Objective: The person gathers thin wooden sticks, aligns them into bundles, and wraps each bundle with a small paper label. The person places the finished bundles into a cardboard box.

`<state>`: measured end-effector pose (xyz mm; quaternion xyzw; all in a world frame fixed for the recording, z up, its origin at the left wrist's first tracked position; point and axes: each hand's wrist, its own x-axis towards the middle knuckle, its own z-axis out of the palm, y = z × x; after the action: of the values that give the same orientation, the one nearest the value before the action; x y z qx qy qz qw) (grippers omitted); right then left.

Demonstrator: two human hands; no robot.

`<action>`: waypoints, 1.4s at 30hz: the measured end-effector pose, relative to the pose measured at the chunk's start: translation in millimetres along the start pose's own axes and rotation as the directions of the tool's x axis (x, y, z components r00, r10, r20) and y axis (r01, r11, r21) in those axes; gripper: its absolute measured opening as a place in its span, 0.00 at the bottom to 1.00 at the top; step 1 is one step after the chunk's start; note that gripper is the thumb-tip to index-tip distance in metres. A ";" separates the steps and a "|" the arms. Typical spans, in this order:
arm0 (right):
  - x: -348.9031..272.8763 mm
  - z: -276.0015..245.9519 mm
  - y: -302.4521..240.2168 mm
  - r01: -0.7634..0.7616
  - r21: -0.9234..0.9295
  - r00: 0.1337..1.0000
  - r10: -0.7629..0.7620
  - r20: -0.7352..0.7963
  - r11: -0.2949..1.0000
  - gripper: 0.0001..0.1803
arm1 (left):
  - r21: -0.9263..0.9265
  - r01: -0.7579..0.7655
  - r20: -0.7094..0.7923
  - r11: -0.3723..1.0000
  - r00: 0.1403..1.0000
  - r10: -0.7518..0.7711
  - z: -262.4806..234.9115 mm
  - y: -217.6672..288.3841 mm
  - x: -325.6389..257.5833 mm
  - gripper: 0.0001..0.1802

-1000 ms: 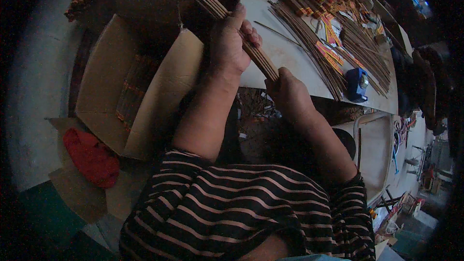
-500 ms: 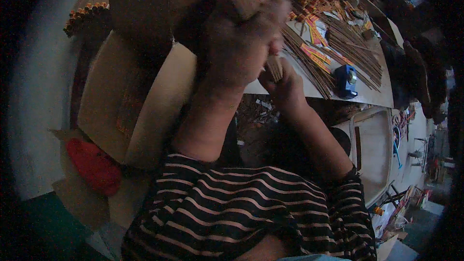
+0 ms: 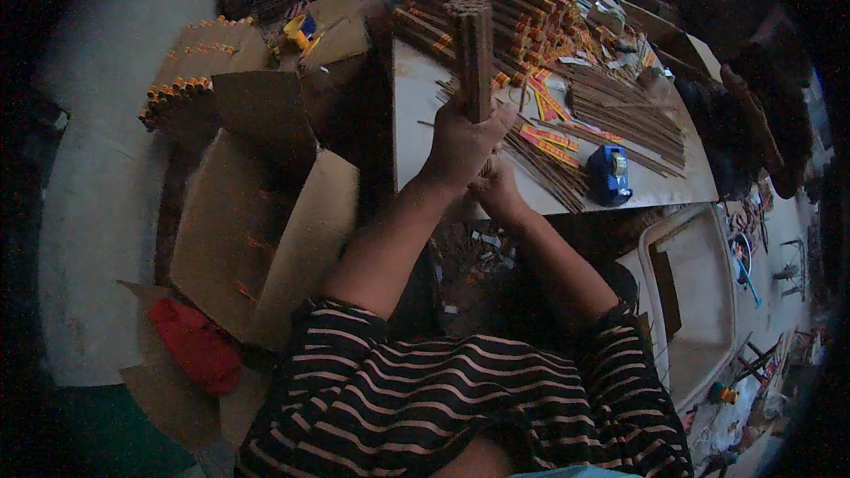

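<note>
Upright in front of me stands a bundle of thin brown sticks, like incense sticks (image 3: 474, 49), its far end pointing up and away. My left hand (image 3: 460, 146) is wrapped round its middle. Just below, my right hand (image 3: 500, 193) closes round the bundle's lower end, its fingers partly hidden. Both hands are over the near left part of a white table (image 3: 412, 137). To their right lie loose brown sticks (image 3: 553, 175) and red-and-yellow paper strips (image 3: 551, 143). A blue tape dispenser (image 3: 609, 177) sits at the table's near edge.
Banded stick bundles (image 3: 505, 4) are piled at the table's back. More loose sticks (image 3: 629, 115) lie to the right. An open cardboard box (image 3: 305, 230) stands at my left, beside a red cloth-like thing (image 3: 195, 345). Stacked bundles (image 3: 199, 57) sit beyond it. A white tub (image 3: 695, 288) is at my right.
The bundle has gone from tilted and blurred to upright, held in both hands. My left hand has moved down and nearer, and the view has shifted, showing more of the far table.
</note>
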<state>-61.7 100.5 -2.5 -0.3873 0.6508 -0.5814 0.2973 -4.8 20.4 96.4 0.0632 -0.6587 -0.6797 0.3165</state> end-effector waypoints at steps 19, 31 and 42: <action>-12.5 15.5 -17.7 0.161 -0.107 0.976 -0.174 -0.131 0.981 0.15 | -0.263 -0.045 0.095 0.964 0.993 0.073 -17.8 31.7 -2.8 0.11; -14.0 4.8 21.1 0.048 0.128 0.999 -0.046 -0.019 0.991 0.15 | -0.156 -0.062 0.042 0.986 0.997 0.069 -3.9 -7.4 -9.5 0.12; -81.6 20.8 -64.0 -0.180 -0.001 0.982 0.180 -0.062 0.984 0.19 | -0.481 0.277 0.054 0.832 0.956 -0.287 0.8 32.6 -39.8 0.12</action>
<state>8.5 157.4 52.4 -0.3096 0.6940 -0.5616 0.3271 37.7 43.8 113.8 0.0854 -0.4480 -0.8610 0.2252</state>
